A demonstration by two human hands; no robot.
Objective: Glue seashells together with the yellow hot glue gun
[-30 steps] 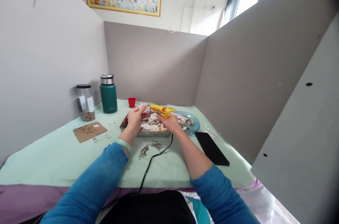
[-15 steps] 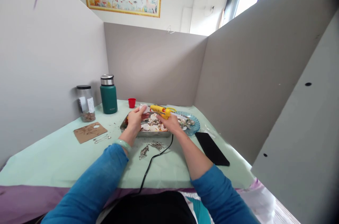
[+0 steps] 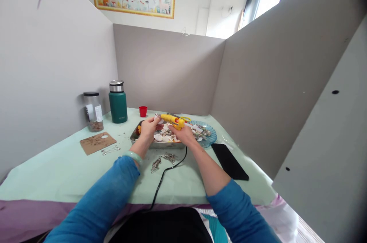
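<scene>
My right hand [image 3: 182,132] is wrapped round a yellow hot glue gun [image 3: 171,119], its nozzle pointing left and a pale glue stick at its back. In my left hand [image 3: 149,128] a small white shell [image 3: 156,119] is pinched, mostly hidden by the fingers. The nozzle reaches right up to this shell; whether they touch I cannot tell. Beneath both hands stands a metal tray [image 3: 169,145] with many shells [image 3: 165,134] in it. A black cord [image 3: 162,178] runs from the right hand's side down to the table's front edge.
Metal pin pieces [image 3: 156,164] lie before the tray. Left are safety pins [image 3: 110,150], brown cardboard [image 3: 98,143], a jar [image 3: 93,112], a green bottle [image 3: 117,104] and a red cup [image 3: 143,111]. Right are a blue plate [image 3: 212,138] and a black slab [image 3: 230,162]. Partitions enclose the table.
The glue gun's nozzle has shifted slightly left, nearer the shell. My left hand has turned a little, so less of the shell shows.
</scene>
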